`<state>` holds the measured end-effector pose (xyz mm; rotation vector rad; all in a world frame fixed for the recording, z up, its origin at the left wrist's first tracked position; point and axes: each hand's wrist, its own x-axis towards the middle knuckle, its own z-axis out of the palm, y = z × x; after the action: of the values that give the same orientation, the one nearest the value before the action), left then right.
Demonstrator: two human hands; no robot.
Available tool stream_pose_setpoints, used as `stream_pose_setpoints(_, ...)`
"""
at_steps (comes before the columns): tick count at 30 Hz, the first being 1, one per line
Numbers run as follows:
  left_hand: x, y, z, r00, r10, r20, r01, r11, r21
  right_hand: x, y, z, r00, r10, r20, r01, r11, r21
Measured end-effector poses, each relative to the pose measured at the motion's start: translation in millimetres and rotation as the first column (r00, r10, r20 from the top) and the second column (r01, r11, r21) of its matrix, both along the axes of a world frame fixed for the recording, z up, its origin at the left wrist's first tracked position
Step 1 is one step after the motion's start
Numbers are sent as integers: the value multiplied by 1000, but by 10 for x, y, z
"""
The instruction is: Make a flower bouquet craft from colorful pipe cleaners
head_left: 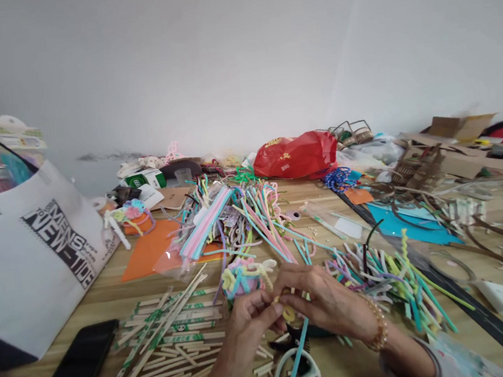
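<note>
My left hand and my right hand meet at the front middle of the table. Fingertips of both are pinched on a small yellow pipe cleaner, which curls into a ring below them. A light blue pipe cleaner slants down from beside my right hand; whether that hand touches it I cannot tell. Just behind my left hand sits a pastel bundle of pipe cleaners in pink, blue and yellow. White-handled scissors lie beneath, near a dark tool partly hidden by my hands.
Wooden chopsticks and a black phone lie left, beside a white bag. Pipe cleaners are heaped at the centre and right. A red plastic bag stands against the wall. Brown strips cover the right side.
</note>
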<state>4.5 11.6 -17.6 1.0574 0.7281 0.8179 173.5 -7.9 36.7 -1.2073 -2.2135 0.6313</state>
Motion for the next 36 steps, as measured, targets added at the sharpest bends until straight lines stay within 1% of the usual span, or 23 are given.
stream_pose_setpoints(4,-10,-18,4,999,-1,54,5,998,-65,-10,2,22,999,35,-26,-35,999,19)
stream_pose_setpoints(7,-13,-16,26,995,-10,103,24,990,-138,-27,9,38,996,44,-75,-44,999,-6)
stream_pose_setpoints(10,-9,-12,57,987,25,157,2,985,-170,-20,22,23,985,-42,-168,32,997,-64)
stream_pose_setpoints(13,-7,-17,95,972,102,211,-67,984,-164,3,28,1,962,-121,-246,84,984,-156)
stream_pose_setpoints(15,-9,-25,112,963,135,232,-105,985,-139,7,20,-3,958,-134,-253,81,975,-208)
stream_pose_setpoints(17,-13,-36,115,964,155,214,-138,986,-92,-10,3,5,966,-133,-221,77,967,-244)
stream_pose_setpoints(19,-21,-45,113,973,171,158,-167,985,-35,-38,-16,24,974,-132,-186,82,964,-254)
stream_pose_setpoints(22,-42,-52,135,981,189,44,-192,979,68,-71,-29,64,972,-180,-149,145,965,-220)
stream_pose_setpoints(25,-73,-44,191,980,189,-60,-175,967,183,-70,-25,92,972,-211,-101,190,965,-182)
stream_pose_setpoints(27,-90,-26,216,973,193,-122,-156,953,261,-61,-25,95,978,-205,-48,194,966,-172)
stream_pose_setpoints(31,-110,22,203,951,221,-217,-116,903,414,-57,-44,77,985,-171,27,173,963,-206)
stream_pose_setpoints(33,-119,43,190,947,219,-236,-101,898,427,-56,-50,70,987,-159,19,160,962,-220)
stream_pose_setpoints(34,-125,53,187,948,216,-234,-105,906,410,-53,-51,70,988,-152,4,149,964,-218)
stream_pose_setpoints(36,-138,72,184,955,205,-213,-126,934,336,-41,-49,76,989,-142,-45,130,970,-204)
